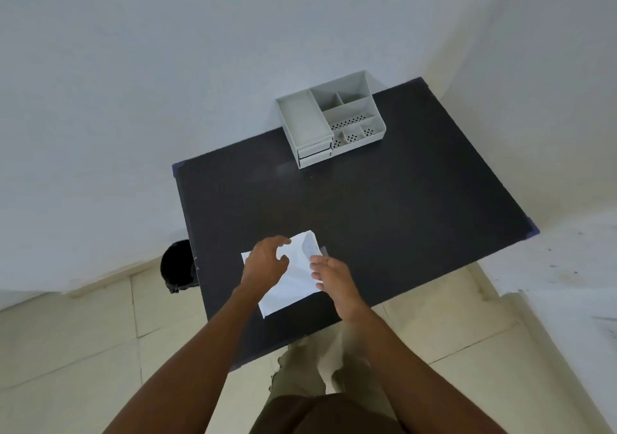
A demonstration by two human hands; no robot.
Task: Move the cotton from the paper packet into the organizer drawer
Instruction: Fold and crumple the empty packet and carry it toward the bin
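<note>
Hands partly cover packet; cotton unseen.

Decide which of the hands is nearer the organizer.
Right, narrowly. The right hand is at the packet's right edge, below the organizer; the left hand sits further left.
</note>
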